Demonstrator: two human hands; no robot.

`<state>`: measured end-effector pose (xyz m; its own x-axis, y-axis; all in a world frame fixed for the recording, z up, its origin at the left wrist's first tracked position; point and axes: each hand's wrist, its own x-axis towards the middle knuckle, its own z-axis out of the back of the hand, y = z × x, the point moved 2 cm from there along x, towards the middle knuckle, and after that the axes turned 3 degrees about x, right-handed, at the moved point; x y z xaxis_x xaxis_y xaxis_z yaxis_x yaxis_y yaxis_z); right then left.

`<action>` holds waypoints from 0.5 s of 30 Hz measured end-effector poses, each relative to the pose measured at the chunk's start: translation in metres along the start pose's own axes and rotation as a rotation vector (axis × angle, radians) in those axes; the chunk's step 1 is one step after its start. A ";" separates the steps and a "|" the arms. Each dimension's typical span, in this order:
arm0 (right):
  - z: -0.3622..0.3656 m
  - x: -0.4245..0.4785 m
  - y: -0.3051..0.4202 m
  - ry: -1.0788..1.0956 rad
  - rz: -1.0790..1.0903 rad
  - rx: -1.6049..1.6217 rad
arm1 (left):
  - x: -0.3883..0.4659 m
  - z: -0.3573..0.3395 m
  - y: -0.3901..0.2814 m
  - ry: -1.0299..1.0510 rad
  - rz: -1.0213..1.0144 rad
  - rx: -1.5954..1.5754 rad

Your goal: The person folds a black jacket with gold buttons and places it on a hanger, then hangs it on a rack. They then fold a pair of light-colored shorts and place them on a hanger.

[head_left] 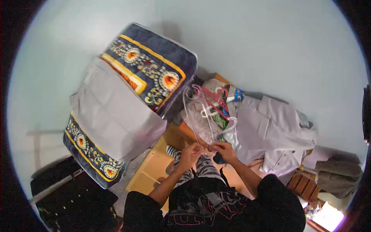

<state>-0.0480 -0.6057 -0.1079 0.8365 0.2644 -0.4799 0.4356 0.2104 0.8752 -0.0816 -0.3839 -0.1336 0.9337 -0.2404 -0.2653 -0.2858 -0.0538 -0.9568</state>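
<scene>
Low in front of my body, my left hand (190, 155) and my right hand (224, 150) are close together. Their fingers pinch the lower end of a thin whitish cord or strip (185, 108), which loops up over a fuzzy grey cloth; its exact kind is unclear. Beyond my hands lie red plastic clothes hangers (216, 101), a white hanger hook (232, 123) and a green hanger (221, 120). A light grey jacket (272, 127) is spread at the right. At the left, a light grey garment (113, 107) lies across a folded patterned blanket (150, 43).
A yellowish wooden or board surface (147, 171) is beside my legs. Black covered furniture (78, 200) stands at the lower left. Brown folded cloth (337, 177) and a bright screen or lamp (329, 217) are at the lower right. A pale wall (261, 43) rises behind.
</scene>
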 end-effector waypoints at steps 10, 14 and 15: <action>-0.002 0.034 0.279 0.199 0.543 -0.707 | -0.109 0.170 -0.357 -0.836 -0.688 0.936; -0.062 0.064 0.345 0.213 0.910 -0.990 | -0.135 0.228 -0.333 -0.602 -0.442 0.993; -0.079 0.069 0.360 0.191 0.997 -1.075 | -0.146 0.236 -0.327 -0.646 -0.429 1.013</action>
<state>0.1401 -0.4375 0.1699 0.5434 0.8144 0.2036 -0.8004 0.4295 0.4182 -0.0738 -0.1026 0.1905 0.9261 0.1407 0.3500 0.0896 0.8192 -0.5664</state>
